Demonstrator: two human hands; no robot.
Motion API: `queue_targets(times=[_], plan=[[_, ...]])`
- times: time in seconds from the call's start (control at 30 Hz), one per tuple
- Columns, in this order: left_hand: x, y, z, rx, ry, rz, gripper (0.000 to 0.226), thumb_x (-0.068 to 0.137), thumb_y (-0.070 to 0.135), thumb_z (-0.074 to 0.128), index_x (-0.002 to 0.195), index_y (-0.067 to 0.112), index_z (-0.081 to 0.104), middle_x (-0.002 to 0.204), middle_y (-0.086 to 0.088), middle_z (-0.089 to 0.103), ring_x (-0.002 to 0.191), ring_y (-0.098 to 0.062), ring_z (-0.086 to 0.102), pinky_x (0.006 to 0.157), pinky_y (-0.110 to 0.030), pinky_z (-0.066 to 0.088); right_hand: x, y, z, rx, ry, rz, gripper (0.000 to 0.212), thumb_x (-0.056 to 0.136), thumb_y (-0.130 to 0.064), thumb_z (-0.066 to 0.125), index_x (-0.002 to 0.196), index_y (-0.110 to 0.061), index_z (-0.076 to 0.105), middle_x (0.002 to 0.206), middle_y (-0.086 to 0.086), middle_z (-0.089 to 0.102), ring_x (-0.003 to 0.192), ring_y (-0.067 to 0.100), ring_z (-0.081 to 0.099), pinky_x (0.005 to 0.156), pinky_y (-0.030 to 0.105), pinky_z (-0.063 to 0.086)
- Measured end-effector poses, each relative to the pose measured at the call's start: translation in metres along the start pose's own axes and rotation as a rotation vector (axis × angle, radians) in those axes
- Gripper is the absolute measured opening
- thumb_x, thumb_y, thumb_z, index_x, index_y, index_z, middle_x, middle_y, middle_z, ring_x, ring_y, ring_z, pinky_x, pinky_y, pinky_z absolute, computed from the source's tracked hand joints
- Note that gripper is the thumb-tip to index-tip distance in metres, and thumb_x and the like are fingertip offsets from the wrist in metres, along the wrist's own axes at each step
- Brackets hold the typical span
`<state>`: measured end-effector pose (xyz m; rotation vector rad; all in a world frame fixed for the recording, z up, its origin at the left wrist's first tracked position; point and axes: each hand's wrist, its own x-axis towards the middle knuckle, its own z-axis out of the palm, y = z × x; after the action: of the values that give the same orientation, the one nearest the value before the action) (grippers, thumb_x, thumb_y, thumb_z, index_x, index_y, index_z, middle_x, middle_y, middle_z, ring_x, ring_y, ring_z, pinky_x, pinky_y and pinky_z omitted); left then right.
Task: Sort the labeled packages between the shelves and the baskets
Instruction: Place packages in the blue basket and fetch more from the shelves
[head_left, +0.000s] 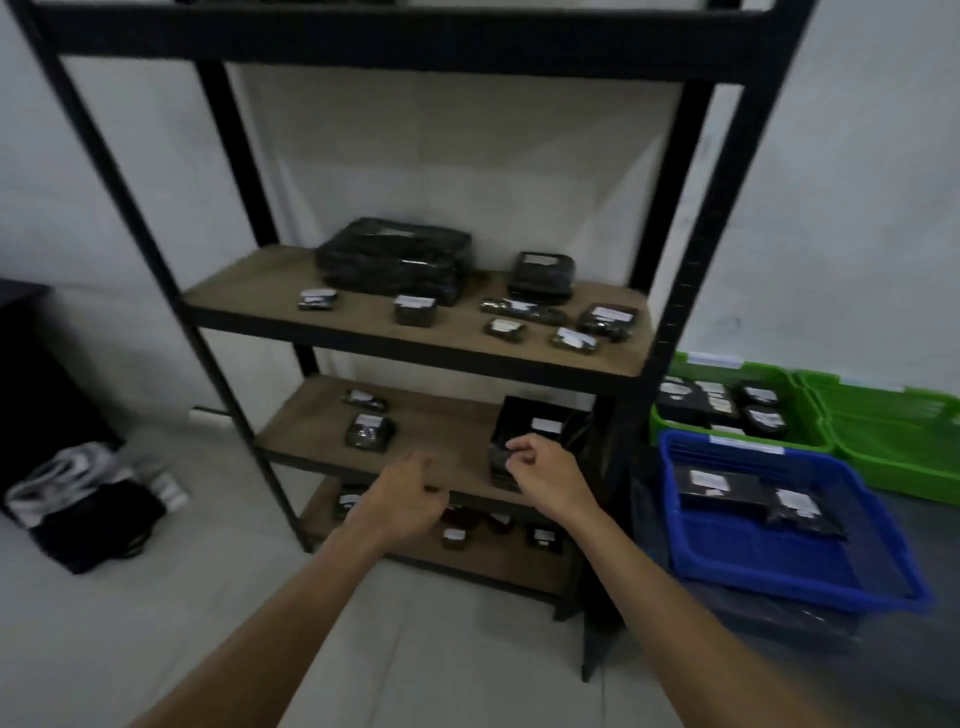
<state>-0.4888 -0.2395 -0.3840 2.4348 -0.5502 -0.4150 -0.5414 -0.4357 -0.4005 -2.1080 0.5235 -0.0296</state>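
**On the second shelf up, a package in the right grip**

At the right end of that shelf (447, 431), a large black labeled package (524, 415) stands upright. The right grip (545, 475) pinches its left edge with curled fingers. The left grip (410, 499) hovers before the shelf's front lip, fingers curled, with nothing seen in it. Two small packages (366, 431) lie further left on the same board. To the right on the floor, a blue basket (753, 556) holds flat black packages, and a green basket (691, 364) behind it holds several more.
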Motion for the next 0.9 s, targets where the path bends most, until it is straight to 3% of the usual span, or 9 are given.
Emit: queue_targets(times=[0.1, 0.23, 0.3, 0.4, 0.5, 0.67, 0.8, 0.9], plan=[[-0.013, -0.034, -0.041, 0.026, 0.091, -0.046, 0.035, 0.085, 0.021, 0.060, 0.119, 0.018, 0.057, 0.110, 0.008, 0.049, 0.114, -0.016, 0.052, 0.088, -0.023, 0.038, 0.004, -0.044, 0.038, -0.006, -0.065, -0.075, 0.030, 0.094, -0.029, 0.054, 0.124, -0.027, 0.059, 0.113, -0.009, 0.061, 0.099, 0.006, 0.058, 0.080, 0.023, 0.048], [-0.022, -0.078, -0.090, 0.013, 0.181, -0.094, 0.023, 0.077, 0.030, 0.059, 0.100, 0.029, 0.056, 0.110, 0.008, 0.057, 0.105, -0.013, 0.055, 0.087, -0.027, 0.044, 0.018, -0.093, 0.078, -0.052, -0.102, -0.175, 0.031, 0.094, -0.027, 0.056, 0.124, -0.027, 0.059, 0.116, -0.008, 0.060, 0.108, 0.008, 0.057, 0.095, 0.032, 0.050], [-0.017, -0.100, -0.110, 0.003, 0.213, -0.109, 0.035, 0.073, 0.034, 0.057, 0.107, 0.026, 0.060, 0.112, 0.008, 0.059, 0.104, -0.014, 0.058, 0.087, -0.030, 0.049, 0.031, -0.115, 0.094, -0.062, -0.102, -0.193, 0.030, 0.094, -0.026, 0.057, 0.124, -0.028, 0.059, 0.116, -0.009, 0.059, 0.109, 0.007, 0.055, 0.093, 0.029, 0.048], [-0.006, -0.123, -0.136, -0.014, 0.242, -0.109, 0.024, 0.084, 0.017, 0.058, 0.108, 0.018, 0.059, 0.104, 0.007, 0.054, 0.096, -0.011, 0.054, 0.081, -0.024, 0.041, 0.057, -0.145, 0.114, -0.094, -0.089, -0.201, 0.030, 0.095, -0.023, 0.057, 0.124, -0.027, 0.058, 0.115, -0.009, 0.058, 0.104, 0.006, 0.053, 0.089, 0.025, 0.045], [0.015, -0.145, -0.158, 0.013, 0.235, -0.116, 0.018, 0.087, 0.016, 0.056, 0.105, 0.018, 0.056, 0.103, 0.005, 0.052, 0.097, -0.013, 0.052, 0.079, -0.025, 0.039, 0.090, -0.173, 0.132, -0.102, -0.072, -0.227, 0.031, 0.094, -0.024, 0.058, 0.126, -0.026, 0.058, 0.116, -0.009, 0.060, 0.104, 0.005, 0.055, 0.087, 0.025, 0.046], [0.066, -0.168, -0.193, -0.019, 0.215, -0.106, 0.038, 0.086, 0.015, 0.053, 0.123, 0.021, 0.053, 0.118, 0.006, 0.050, 0.102, -0.012, 0.052, 0.082, -0.026, 0.044, 0.144, -0.208, 0.157, -0.099, -0.071, -0.220, 0.033, 0.094, -0.023, 0.058, 0.126, -0.028, 0.056, 0.109, -0.014, 0.057, 0.089, -0.002, 0.054, 0.067, 0.016, 0.041], [0.115, -0.178, -0.223, -0.026, 0.231, -0.060, 0.044, 0.088, 0.013, 0.054, 0.131, 0.021, 0.051, 0.128, 0.000, 0.052, 0.117, -0.019, 0.052, 0.093, -0.030, 0.045, 0.193, -0.230, 0.169, -0.133, -0.050, -0.185, 0.034, 0.094, -0.024, 0.059, 0.128, -0.028, 0.055, 0.117, -0.010, 0.058, 0.097, 0.003, 0.054, 0.078, 0.022, 0.044], [0.145, -0.178, -0.232, -0.028, 0.227, 0.004, 0.039, 0.089, 0.019, 0.057, 0.128, 0.020, 0.054, 0.123, 0.004, 0.052, 0.114, -0.013, 0.050, 0.094, -0.027, 0.042, 0.217, -0.236, 0.169, -0.145, -0.012, -0.173, 0.034, 0.095, -0.024, 0.057, 0.129, -0.027, 0.056, 0.122, -0.008, 0.059, 0.103, 0.005, 0.053, 0.082, 0.024, 0.043]])
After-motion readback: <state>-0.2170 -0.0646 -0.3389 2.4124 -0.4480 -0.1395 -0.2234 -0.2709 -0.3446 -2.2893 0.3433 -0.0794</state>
